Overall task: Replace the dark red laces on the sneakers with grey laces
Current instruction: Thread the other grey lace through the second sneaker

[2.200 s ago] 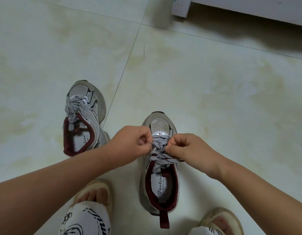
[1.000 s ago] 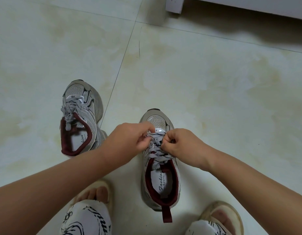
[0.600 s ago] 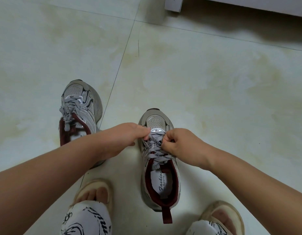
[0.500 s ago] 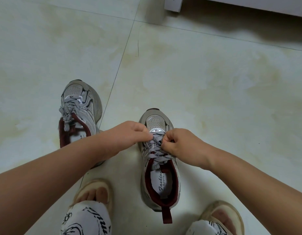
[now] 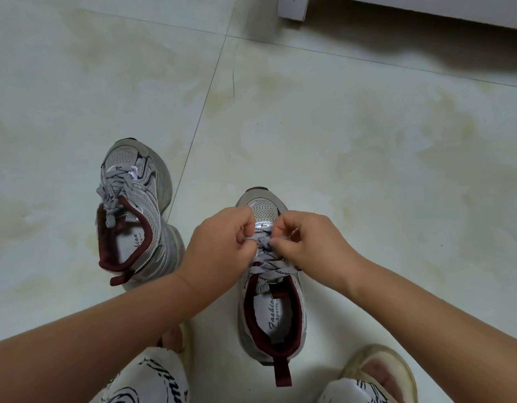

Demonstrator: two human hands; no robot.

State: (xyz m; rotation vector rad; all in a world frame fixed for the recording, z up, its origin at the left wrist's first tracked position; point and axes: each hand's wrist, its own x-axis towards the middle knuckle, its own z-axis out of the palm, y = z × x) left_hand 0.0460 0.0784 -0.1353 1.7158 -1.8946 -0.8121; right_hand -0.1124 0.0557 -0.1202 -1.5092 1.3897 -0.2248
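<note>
Fingers [image 5: 245, 238] of both hands pinch grey lace [image 5: 256, 239].

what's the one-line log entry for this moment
step: lacing near sneaker | left hand: pinches grey lace | right hand: pinches same lace | far sneaker: grey-laced, on floor

Both my hands work the grey lace over the near sneaker's front eyelets.

My left hand [image 5: 222, 245] and right hand [image 5: 306, 242] meet above the right-side sneaker [image 5: 270, 301], each pinching the grey lace [image 5: 269, 261] with curled fingers [image 5: 245, 228] near the toe. The other sneaker [image 5: 132, 205] stands to the left on the tiled floor [image 5: 367, 141], apart from it, already laced in grey with a knot at its dark red collar. I see my sandalled feet at the bottom edge and a white furniture leg [image 5: 292, 7] at top.
</note>
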